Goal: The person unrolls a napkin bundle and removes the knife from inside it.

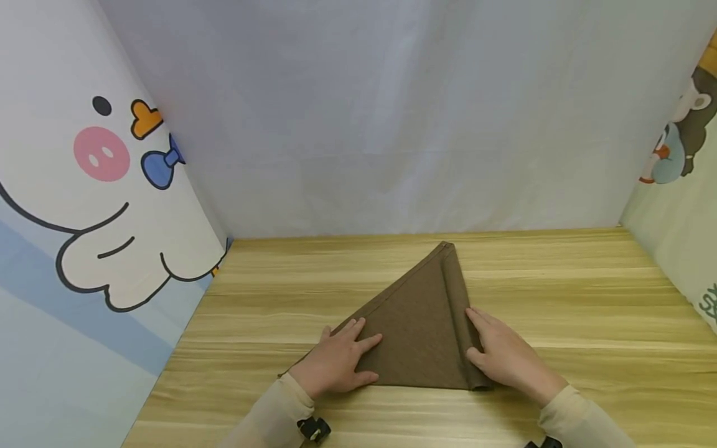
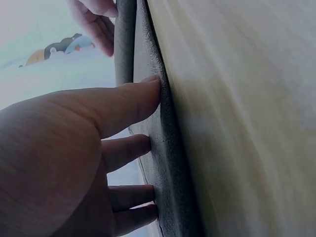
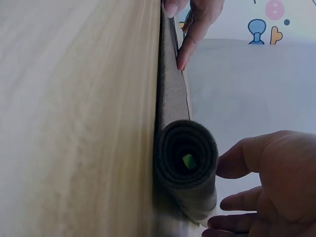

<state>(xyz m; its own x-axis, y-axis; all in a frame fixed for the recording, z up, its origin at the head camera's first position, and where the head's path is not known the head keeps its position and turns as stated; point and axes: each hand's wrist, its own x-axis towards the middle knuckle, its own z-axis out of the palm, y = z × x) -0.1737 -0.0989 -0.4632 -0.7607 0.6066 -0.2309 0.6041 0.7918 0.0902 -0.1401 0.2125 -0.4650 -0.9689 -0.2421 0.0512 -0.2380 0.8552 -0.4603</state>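
Observation:
A brown cloth (image 1: 414, 336) lies on the table as a triangle, its right side rolled into a tube (image 1: 462, 311). My left hand (image 1: 338, 358) rests on its left part with fingers spread; the left wrist view shows the thumb and fingertips touching the cloth (image 2: 148, 54). At the tube's right side is my right hand (image 1: 506, 354), thumb and fingers extended against it. The right wrist view looks into the open end of the roll (image 3: 185, 153), wound in several layers, with a small green-yellow spot inside; the right thumb touches its side.
The wood-grain table (image 1: 588, 298) extends around the cloth. Behind it hangs a pale grey curtain (image 1: 392, 124). Cartoon-printed sheets stand at the left (image 1: 50, 155) and at the right (image 1: 683, 236).

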